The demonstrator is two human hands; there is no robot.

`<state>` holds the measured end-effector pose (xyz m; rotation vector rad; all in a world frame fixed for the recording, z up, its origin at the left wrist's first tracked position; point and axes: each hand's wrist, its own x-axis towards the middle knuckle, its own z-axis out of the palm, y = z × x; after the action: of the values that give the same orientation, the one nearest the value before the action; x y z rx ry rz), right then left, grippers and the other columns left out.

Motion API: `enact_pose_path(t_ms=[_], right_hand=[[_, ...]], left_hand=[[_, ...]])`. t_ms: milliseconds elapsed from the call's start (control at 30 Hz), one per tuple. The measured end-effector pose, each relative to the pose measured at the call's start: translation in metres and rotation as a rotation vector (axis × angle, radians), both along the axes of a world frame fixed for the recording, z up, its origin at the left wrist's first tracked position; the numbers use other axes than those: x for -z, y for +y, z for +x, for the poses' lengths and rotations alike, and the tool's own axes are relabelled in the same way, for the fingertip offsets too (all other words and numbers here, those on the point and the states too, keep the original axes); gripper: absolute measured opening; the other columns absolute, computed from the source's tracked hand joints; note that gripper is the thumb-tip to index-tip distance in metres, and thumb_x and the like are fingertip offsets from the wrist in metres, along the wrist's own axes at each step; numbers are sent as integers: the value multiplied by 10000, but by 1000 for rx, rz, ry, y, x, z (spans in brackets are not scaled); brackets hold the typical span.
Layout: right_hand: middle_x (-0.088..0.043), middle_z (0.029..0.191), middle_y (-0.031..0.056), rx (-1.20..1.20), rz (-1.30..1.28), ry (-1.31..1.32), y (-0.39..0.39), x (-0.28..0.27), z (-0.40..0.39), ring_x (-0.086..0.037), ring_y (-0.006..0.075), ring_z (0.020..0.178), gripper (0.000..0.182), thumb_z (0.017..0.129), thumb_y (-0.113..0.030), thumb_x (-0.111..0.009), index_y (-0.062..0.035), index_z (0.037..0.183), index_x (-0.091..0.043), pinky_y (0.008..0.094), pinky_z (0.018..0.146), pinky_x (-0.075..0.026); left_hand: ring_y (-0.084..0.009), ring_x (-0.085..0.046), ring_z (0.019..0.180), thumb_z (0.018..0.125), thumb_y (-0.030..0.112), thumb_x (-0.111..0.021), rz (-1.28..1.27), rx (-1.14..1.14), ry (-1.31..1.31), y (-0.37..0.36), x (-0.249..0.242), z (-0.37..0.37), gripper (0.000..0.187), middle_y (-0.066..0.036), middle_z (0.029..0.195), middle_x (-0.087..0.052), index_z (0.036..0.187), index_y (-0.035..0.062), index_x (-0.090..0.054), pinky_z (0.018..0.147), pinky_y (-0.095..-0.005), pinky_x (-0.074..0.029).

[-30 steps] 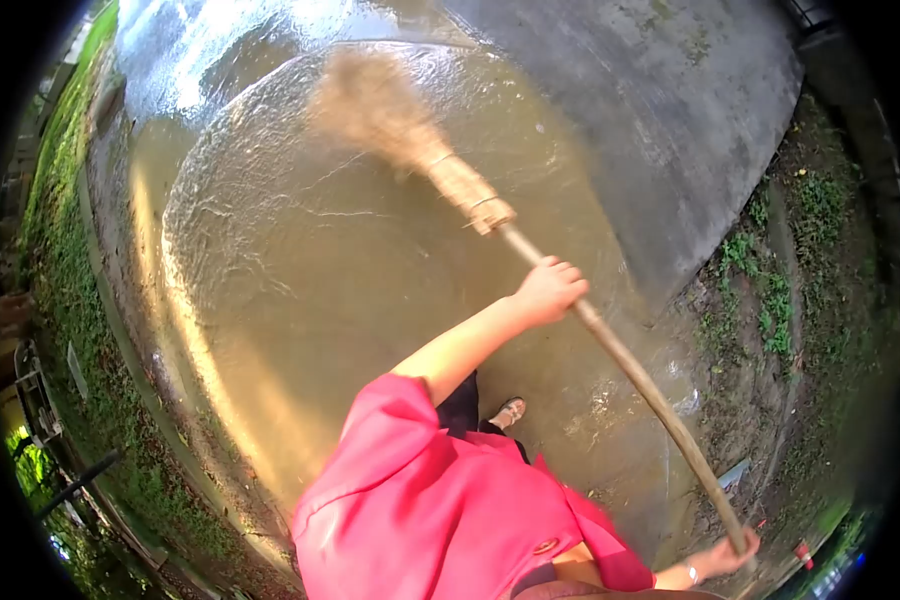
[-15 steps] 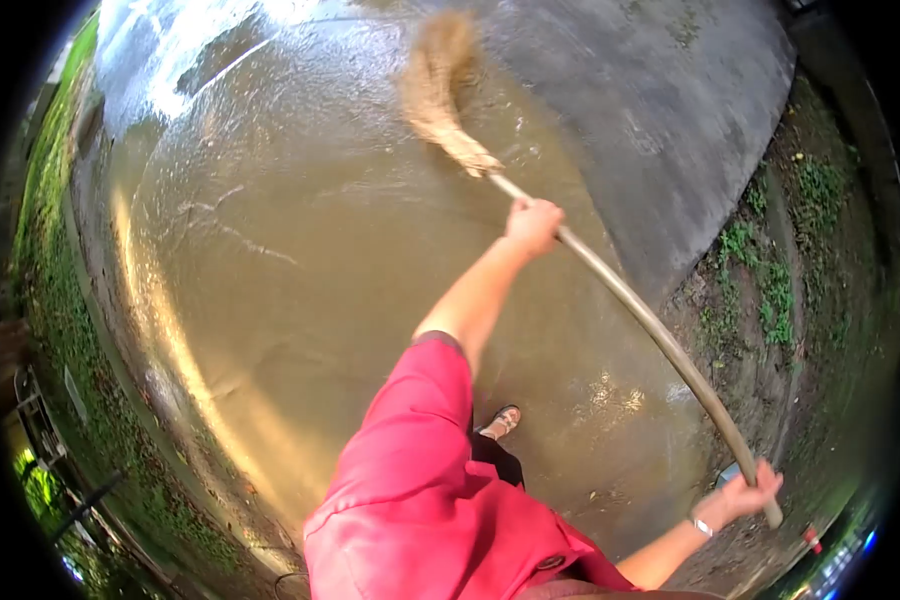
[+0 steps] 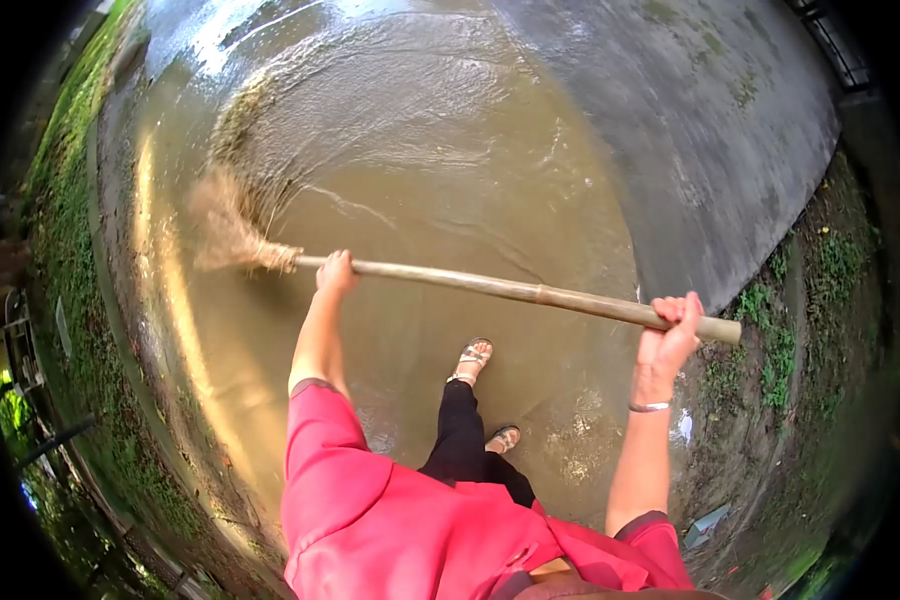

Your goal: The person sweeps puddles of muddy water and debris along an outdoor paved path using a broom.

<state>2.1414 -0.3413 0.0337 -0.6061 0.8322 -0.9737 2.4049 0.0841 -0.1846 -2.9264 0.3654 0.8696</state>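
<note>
A broom (image 3: 490,284) with a long bamboo handle stretches nearly level across the head view. Its straw bristles (image 3: 228,222) are blurred at the left, touching the muddy water (image 3: 420,205) and pushing up a curved ripple. My left hand (image 3: 337,273) is closed round the handle just behind the bound bristles. Near the handle's other end, my right hand (image 3: 673,332) grips it, with a bracelet (image 3: 650,407) on the wrist. Below the handle, my sandalled feet (image 3: 473,360) stand on the wet ground.
Grey concrete (image 3: 710,150) slopes at the upper right, beside a strip of soil with green plants (image 3: 778,340). Grass (image 3: 95,300) runs along the left edge. A dark railing (image 3: 832,45) shows at the top right, and a pale flat object (image 3: 706,526) lies at the lower right.
The bristles have swept from the upper middle down to the left, leaving a curved wave. My left hand moved left and down, my right hand up and left. Both feet now show.
</note>
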Motion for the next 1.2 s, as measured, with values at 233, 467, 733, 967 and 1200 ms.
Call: enact_pose_path(t_ms=[233, 467, 733, 967, 1200], right_hand=[[-325, 582, -34, -120, 75, -81, -31, 20, -59, -314, 71, 529, 83, 870, -86, -552, -104, 840, -476, 227, 492, -298], [-265, 547, -44, 167, 34, -137, -97, -49, -292, -264, 49, 458, 333, 880, -73, -504, -134, 613, -314, 200, 434, -262], [-438, 884, 95, 533, -758, 939, 30, -224, -656, -408, 195, 826, 189, 786, -115, -542, -4, 924, -475, 330, 753, -330], [-538, 1076, 185, 915, -769, 1071, 138, -327, -704, -496, 291, 1037, 390, 771, -150, -550, 67, 1091, -504, 406, 923, -376], [-554, 1062, 183, 907, -524, 1034, 91, -355, -662, -513, 295, 1028, 395, 786, -153, -555, 79, 1099, -491, 393, 914, -389]], left_hand=[[-271, -546, 936, 625, 328, -708, -62, 192, -54, 52, -47, -127, 355, -91, 908, -594, 866, 92, -596, 882, -424, -364], [-264, -527, 842, 539, 191, -663, -523, 332, -65, -60, -120, -232, 287, -68, 768, -516, 758, 89, -508, 786, -406, -368], [-220, -512, 721, 474, 223, -717, -1123, 847, -39, -274, -207, -347, 296, -32, 687, -488, 658, 123, -508, 704, -389, -377], [-215, -517, 758, 535, 221, -703, -1459, 1118, 182, -417, -265, -509, 235, -17, 722, -518, 675, 136, -535, 747, -375, -368], [-234, -533, 839, 557, 201, -683, -1239, 997, 373, -335, -164, -510, 285, -31, 801, -540, 800, 138, -549, 761, -383, -377]])
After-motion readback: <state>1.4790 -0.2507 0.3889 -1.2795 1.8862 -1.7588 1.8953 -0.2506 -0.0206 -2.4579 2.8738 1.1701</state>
